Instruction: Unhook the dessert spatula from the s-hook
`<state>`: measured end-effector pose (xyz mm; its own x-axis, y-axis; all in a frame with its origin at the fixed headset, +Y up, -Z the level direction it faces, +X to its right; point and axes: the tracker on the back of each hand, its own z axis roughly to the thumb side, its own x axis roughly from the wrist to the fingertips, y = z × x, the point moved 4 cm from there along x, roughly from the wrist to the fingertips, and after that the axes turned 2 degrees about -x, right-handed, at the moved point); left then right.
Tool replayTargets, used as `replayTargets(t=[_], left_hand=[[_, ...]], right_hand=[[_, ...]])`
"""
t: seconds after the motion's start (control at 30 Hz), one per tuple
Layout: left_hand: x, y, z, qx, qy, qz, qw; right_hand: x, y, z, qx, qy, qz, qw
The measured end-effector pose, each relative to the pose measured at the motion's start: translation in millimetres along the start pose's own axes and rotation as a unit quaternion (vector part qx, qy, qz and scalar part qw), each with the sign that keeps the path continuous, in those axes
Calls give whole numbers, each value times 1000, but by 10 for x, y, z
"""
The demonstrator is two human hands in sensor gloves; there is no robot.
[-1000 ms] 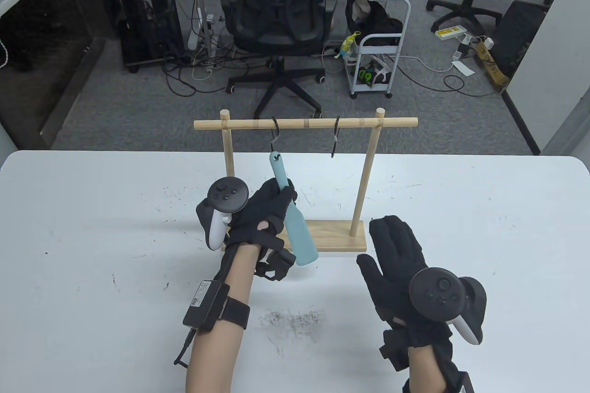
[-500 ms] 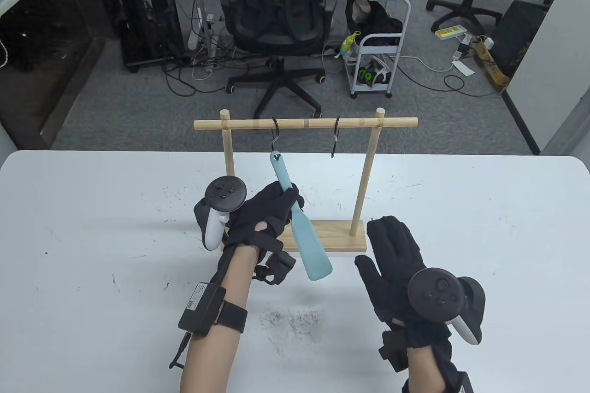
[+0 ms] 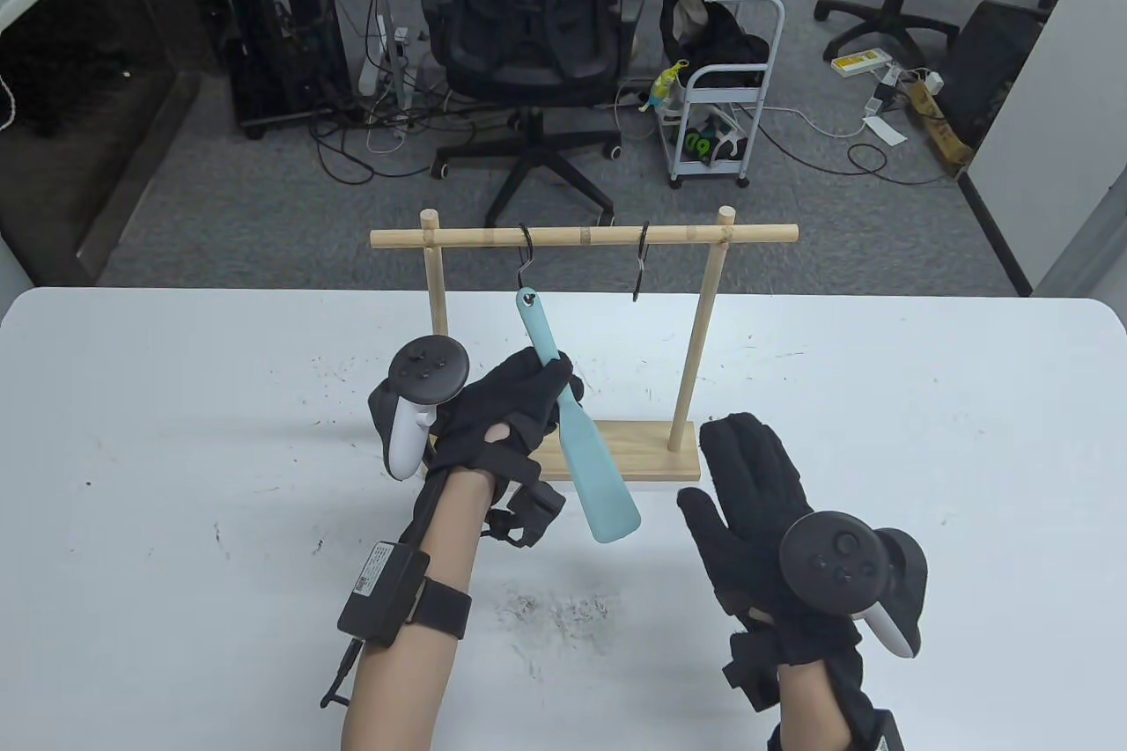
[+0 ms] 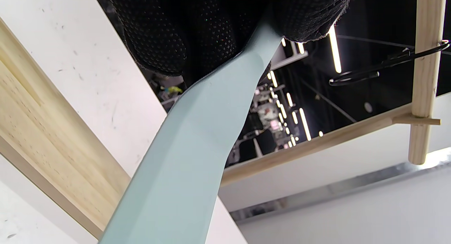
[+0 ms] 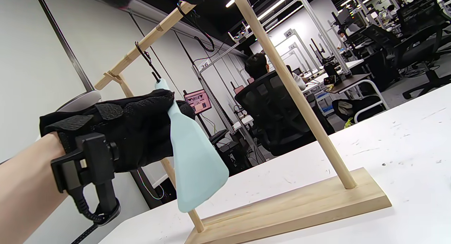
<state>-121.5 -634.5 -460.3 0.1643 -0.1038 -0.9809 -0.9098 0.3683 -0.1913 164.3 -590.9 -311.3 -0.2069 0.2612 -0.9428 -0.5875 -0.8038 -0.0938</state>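
A light blue dessert spatula [image 3: 581, 443] hangs by its handle hole from the left black s-hook [image 3: 526, 254] on the wooden rack's crossbar [image 3: 581, 236]. My left hand [image 3: 519, 403] grips the spatula's handle and holds the blade swung out toward me and to the right; the blade also shows in the left wrist view [image 4: 183, 159] and the right wrist view [image 5: 193, 159]. The handle tip still sits on the hook [image 5: 151, 69]. My right hand [image 3: 748, 478] lies open and flat on the table, right of the rack base, holding nothing.
A second s-hook [image 3: 641, 262] hangs empty on the crossbar, also seen in the left wrist view [image 4: 384, 66]. The rack's wooden base [image 3: 643, 456] and two uprights [image 3: 691, 346] stand mid-table. The white table [image 3: 176, 478] is scuffed. Office chairs and a cart stand beyond its far edge.
My left hand has swung the spatula's blade further right and toward me, tilting it more off vertical. The handle top stays on the hook. My right hand has not moved.
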Motion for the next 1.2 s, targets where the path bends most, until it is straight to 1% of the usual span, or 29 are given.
replayTargets(t=[0.8, 1.03, 1.2], left_hand=[[-21, -16, 81, 4, -18, -11, 1000], [-73, 9, 121, 21, -26, -7, 999], [-156, 14, 163, 32, -42, -15, 998]], right_hand=[[-1, -9, 6, 4, -2, 0, 1000], [-9, -23, 4, 5, -2, -3, 1000], [-14, -33, 1, 7, -3, -4, 1000]])
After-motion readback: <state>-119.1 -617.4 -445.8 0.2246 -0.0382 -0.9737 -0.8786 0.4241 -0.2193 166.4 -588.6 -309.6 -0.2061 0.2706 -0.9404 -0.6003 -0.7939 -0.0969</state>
